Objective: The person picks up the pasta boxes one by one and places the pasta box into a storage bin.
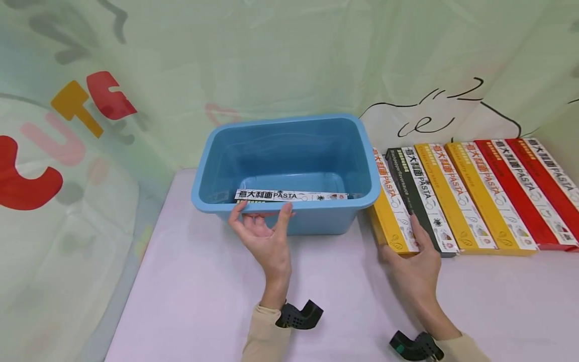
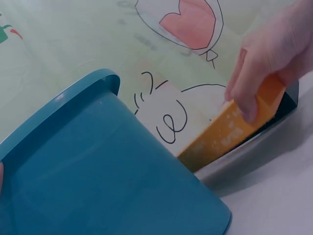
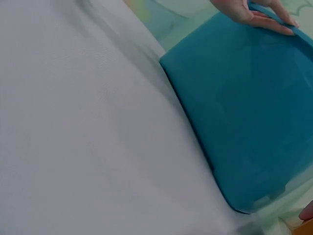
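A blue plastic basin (image 1: 285, 218) stands on the table, and a pasta box (image 1: 289, 195) with a white and dark face lies inside against its near wall. My left hand (image 1: 267, 241) holds the basin's near rim between thumb and fingers; the right wrist view also catches this hand (image 3: 244, 11) at the rim. Right of the basin, my right hand (image 1: 416, 266) grips the near end of a yellow pasta box (image 1: 390, 216), thumb on one side and fingers on the other. The left wrist view has that yellow box (image 2: 220, 134) slanting beside the basin (image 2: 107, 166).
Beside the held box lie a black pasta box (image 1: 418, 201), two yellow boxes (image 1: 452, 201) and two red boxes (image 1: 520, 196) in a row. A printed green cloth (image 1: 280, 60) hangs behind. Pale cloth covers the table (image 1: 334, 286).
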Motion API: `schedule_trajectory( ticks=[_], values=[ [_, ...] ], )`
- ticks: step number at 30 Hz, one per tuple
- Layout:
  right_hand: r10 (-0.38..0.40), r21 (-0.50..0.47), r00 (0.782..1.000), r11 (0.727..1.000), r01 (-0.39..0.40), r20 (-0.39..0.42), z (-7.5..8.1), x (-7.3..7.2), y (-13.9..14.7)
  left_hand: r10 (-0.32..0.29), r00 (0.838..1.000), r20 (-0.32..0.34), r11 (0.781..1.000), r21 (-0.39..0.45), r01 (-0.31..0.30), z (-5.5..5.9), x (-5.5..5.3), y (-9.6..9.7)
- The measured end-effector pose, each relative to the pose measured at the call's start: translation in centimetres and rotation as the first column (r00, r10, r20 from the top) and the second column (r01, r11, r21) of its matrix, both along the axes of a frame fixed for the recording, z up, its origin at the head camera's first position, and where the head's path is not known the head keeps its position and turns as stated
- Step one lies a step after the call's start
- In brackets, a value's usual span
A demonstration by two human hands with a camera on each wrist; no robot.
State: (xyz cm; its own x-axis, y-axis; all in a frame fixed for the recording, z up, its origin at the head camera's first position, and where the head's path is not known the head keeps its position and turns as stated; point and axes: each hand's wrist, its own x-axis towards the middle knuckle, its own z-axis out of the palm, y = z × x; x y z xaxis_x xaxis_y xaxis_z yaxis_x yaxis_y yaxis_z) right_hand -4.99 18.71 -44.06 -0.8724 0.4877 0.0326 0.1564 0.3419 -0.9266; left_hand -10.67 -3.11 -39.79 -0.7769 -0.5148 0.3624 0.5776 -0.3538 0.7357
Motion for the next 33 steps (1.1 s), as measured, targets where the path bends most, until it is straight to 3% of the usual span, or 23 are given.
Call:
schedule_trajectory(
  ticks=[7, 17, 23, 29, 33],
  values=[
    [-0.015, 0.065, 0.982, 0.998, 0.027, -0.186, 1.8, 1.0, 1.5, 0.003, 1.000, 0.001, 1.000, -0.004, -0.003, 0.2, 0.1, 0.0],
    [0.043, 0.073, 0.963, 0.997, -0.024, -0.266, 6.6, 2.7, 3.7, 0.002, 1.000, 0.010, 1.000, -0.002, -0.002, 0.2, 0.1, 0.0],
    [0.167, 0.166, 0.942, 0.979, -0.122, -0.292, 9.2, 2.3, 4.2, -0.001, 1.000, 0.008, 1.000, 0.002, 0.001, 0.0, 0.1, 0.0],
    [0.356, 0.305, 0.870, 0.917, -0.257, -0.340, 11.5, 0.5, 4.1, 0.000, 1.000, -0.006, 1.000, -0.003, 0.000, 0.1, 0.0, 0.0],
    [0.488, 0.384, 0.807, 0.852, -0.357, -0.332, 13.2, -1.0, 3.5, -0.001, 1.000, -0.003, 1.000, -0.002, 0.001, 0.2, 0.0, 0.0]
  ],
)
